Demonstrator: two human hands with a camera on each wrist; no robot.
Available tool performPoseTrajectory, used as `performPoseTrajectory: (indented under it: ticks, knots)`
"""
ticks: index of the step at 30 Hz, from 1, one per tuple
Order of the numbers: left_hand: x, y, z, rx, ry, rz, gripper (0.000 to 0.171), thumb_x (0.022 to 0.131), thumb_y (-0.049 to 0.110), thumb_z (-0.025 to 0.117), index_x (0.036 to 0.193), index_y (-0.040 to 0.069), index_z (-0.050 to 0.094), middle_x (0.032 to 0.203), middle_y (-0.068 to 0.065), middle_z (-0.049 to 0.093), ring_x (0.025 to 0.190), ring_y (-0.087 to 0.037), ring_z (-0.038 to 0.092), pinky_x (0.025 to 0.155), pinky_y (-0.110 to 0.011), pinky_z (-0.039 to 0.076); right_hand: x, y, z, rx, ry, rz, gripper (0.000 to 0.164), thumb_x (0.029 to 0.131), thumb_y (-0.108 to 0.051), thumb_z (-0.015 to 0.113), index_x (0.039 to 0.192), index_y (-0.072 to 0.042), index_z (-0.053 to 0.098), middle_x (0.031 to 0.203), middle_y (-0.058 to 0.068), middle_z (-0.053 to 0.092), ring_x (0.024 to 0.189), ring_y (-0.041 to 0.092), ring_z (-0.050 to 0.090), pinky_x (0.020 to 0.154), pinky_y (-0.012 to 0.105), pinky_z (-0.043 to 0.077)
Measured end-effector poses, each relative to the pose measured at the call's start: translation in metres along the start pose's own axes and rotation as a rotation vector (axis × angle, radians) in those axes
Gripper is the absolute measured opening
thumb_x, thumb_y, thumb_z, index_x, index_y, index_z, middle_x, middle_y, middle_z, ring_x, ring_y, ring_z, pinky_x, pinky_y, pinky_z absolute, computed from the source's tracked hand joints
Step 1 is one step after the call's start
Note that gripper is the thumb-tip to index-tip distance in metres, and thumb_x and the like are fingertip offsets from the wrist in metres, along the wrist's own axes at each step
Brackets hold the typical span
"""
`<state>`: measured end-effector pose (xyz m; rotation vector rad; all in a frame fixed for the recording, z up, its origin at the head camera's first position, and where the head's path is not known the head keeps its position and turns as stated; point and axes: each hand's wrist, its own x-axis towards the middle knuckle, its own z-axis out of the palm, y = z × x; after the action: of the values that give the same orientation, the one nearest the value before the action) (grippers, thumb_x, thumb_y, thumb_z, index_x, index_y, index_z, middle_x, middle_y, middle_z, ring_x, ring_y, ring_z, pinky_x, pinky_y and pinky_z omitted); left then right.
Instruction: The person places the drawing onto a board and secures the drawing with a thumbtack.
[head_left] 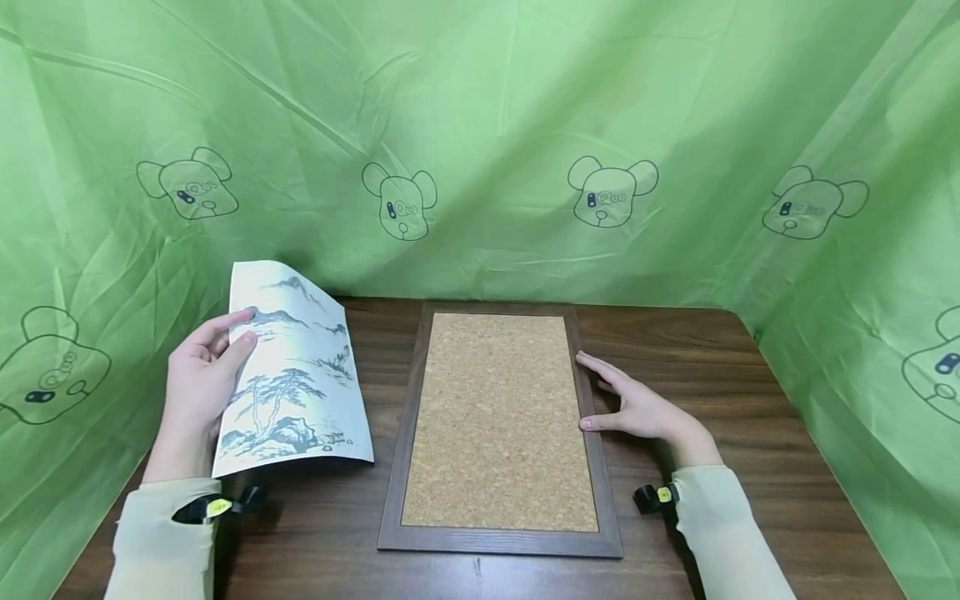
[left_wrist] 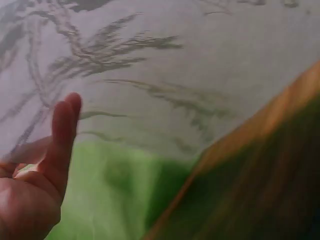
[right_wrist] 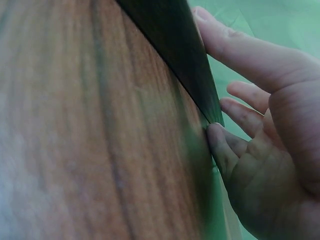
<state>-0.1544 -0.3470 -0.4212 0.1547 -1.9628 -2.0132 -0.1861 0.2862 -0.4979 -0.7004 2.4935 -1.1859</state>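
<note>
My left hand (head_left: 198,375) pinches the left edge of a paper print (head_left: 292,367) between thumb and fingers. The sheet, an ink landscape of pines, rocks and mountains, is raised off the table, tilted and slightly curved. Just right of it, a dark wooden frame (head_left: 498,541) with a cork panel (head_left: 502,417) lies flat in the middle. Thumb and fingertips of my right hand (head_left: 645,408) touch the frame's right side, fingers extended and spread. The right wrist view shows those fingers against the frame's dark edge (right_wrist: 175,45). In the left wrist view the print (left_wrist: 150,60) fills the upper part.
Everything stands on a dark wood-grain table (head_left: 690,350). A green curtain (head_left: 480,125) with mouse-like head drawings surrounds its back and sides. Each wrist wears a black strap, with a small black camera (head_left: 647,500) on the right one.
</note>
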Motion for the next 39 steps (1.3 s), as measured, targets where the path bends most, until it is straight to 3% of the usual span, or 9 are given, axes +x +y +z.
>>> performPoseTrajectory:
  ticks: [5, 10, 13, 18, 22, 26, 31, 35, 39]
  knots:
    - [-0.004, 0.017, 0.034, -0.147, 0.011, 0.045, 0.045, 0.102, 0.008, 0.078, 0.145, 0.000, 0.069, 0.108, -0.004, 0.079, 0.085, -0.015, 0.078, 0.066, -0.026, 0.064, -0.001, 0.002, 0.001, -0.006, 0.002, 0.005, 0.112, 0.090, -0.040, 0.093, 0.176, -0.020, 0.024, 0.181, 0.009, 0.020, 0.162, 0.040, 0.030, 0.127, 0.059, 0.032]
    - [-0.001, 0.033, 0.079, -0.245, -0.084, 0.103, 0.042, 0.101, 0.003, 0.077, 0.142, -0.002, 0.069, 0.108, -0.009, 0.078, 0.086, -0.019, 0.078, 0.069, -0.030, 0.065, -0.001, 0.002, 0.003, 0.000, 0.014, 0.003, 0.112, 0.090, -0.039, 0.093, 0.176, -0.020, 0.024, 0.181, 0.009, 0.020, 0.162, 0.040, 0.030, 0.127, 0.059, 0.032]
    - [0.000, 0.040, 0.109, -0.263, -0.133, 0.133, 0.039, 0.101, 0.000, 0.077, 0.139, -0.002, 0.071, 0.095, -0.006, 0.074, 0.079, -0.016, 0.075, 0.067, -0.028, 0.064, 0.001, 0.001, 0.005, 0.002, 0.018, 0.001, 0.111, 0.090, -0.037, 0.093, 0.176, -0.018, 0.025, 0.181, 0.012, 0.020, 0.161, 0.044, 0.030, 0.127, 0.061, 0.031]
    - [0.000, 0.042, 0.151, -0.238, -0.172, 0.188, 0.037, 0.101, -0.004, 0.075, 0.137, 0.000, 0.073, 0.073, 0.004, 0.049, 0.059, -0.005, 0.049, 0.057, -0.016, 0.050, 0.003, 0.001, 0.006, 0.005, 0.019, 0.010, 0.111, 0.089, -0.036, 0.094, 0.175, -0.018, 0.025, 0.181, 0.014, 0.020, 0.160, 0.046, 0.032, 0.127, 0.062, 0.030]
    - [-0.006, 0.029, 0.174, -0.223, -0.210, 0.164, 0.037, 0.101, -0.005, 0.073, 0.138, 0.000, 0.072, 0.080, 0.002, 0.063, 0.060, -0.006, 0.050, 0.058, -0.017, 0.050, 0.005, -0.002, 0.007, 0.016, 0.014, 0.011, 0.112, 0.089, -0.036, 0.094, 0.176, -0.018, 0.025, 0.181, 0.014, 0.020, 0.161, 0.046, 0.031, 0.127, 0.062, 0.030]
    - [-0.015, 0.004, 0.191, -0.176, -0.245, 0.103, 0.037, 0.101, -0.003, 0.075, 0.137, 0.002, 0.073, 0.098, -0.004, 0.078, 0.061, -0.006, 0.053, 0.054, -0.018, 0.048, 0.005, -0.005, 0.008, 0.033, 0.006, 0.003, 0.112, 0.090, -0.034, 0.094, 0.176, -0.016, 0.024, 0.181, 0.013, 0.019, 0.163, 0.043, 0.026, 0.127, 0.061, 0.031]
    - [-0.029, -0.030, 0.203, -0.081, -0.265, 0.016, 0.034, 0.101, 0.001, 0.076, 0.134, 0.002, 0.074, 0.086, 0.000, 0.076, 0.050, -0.005, 0.040, 0.047, -0.019, 0.037, 0.006, -0.007, 0.010, 0.048, 0.001, -0.003, 0.112, 0.090, -0.032, 0.094, 0.176, -0.015, 0.023, 0.181, 0.014, 0.018, 0.163, 0.044, 0.025, 0.127, 0.062, 0.031]
    - [-0.037, -0.047, 0.207, 0.082, -0.318, -0.056, 0.028, 0.101, 0.007, 0.077, 0.130, 0.004, 0.075, 0.066, 0.006, 0.054, 0.050, -0.008, 0.033, 0.048, -0.022, 0.033, 0.005, -0.007, 0.010, 0.045, 0.000, 0.004, 0.113, 0.089, -0.033, 0.094, 0.176, -0.016, 0.023, 0.181, 0.015, 0.018, 0.161, 0.046, 0.029, 0.126, 0.062, 0.031]
    - [-0.039, -0.053, 0.205, 0.315, -0.454, -0.107, 0.025, 0.103, 0.013, 0.076, 0.127, 0.007, 0.076, 0.065, 0.006, 0.031, 0.055, -0.012, 0.027, 0.056, -0.028, 0.032, 0.005, -0.006, 0.010, 0.024, 0.005, 0.008, 0.113, 0.089, -0.035, 0.094, 0.176, -0.017, 0.024, 0.181, 0.014, 0.018, 0.161, 0.046, 0.029, 0.127, 0.062, 0.031]
